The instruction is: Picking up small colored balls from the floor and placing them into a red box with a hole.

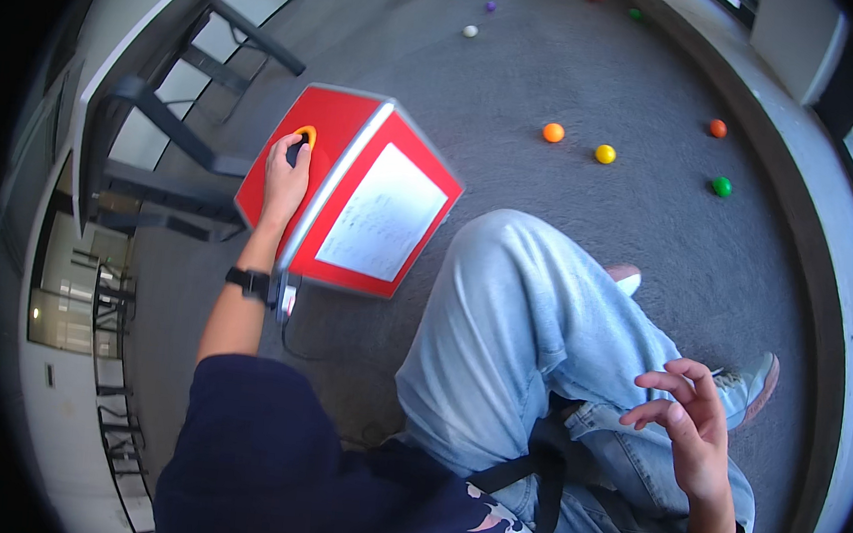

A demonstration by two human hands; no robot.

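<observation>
While your left hand [287,170] reaches out, fingers pressed into the red box's [347,190] orange-ringed hole [303,138].
Your right hand [689,428] hovers wide, empty, above your knee.

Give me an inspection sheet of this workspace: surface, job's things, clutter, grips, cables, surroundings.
Surface: grey carpet floor.
Job's things: red box with a white sheet on one face; orange ball at a hole in its top.
Clutter: loose coloured balls on the carpet, among them orange, yellow, green.
Grips: left hand at the hole, fingers on the orange ball; right hand open, holding nothing.
Cables: dark cable on the floor below the box.
Surroundings: table frame at left; window at right.
</observation>
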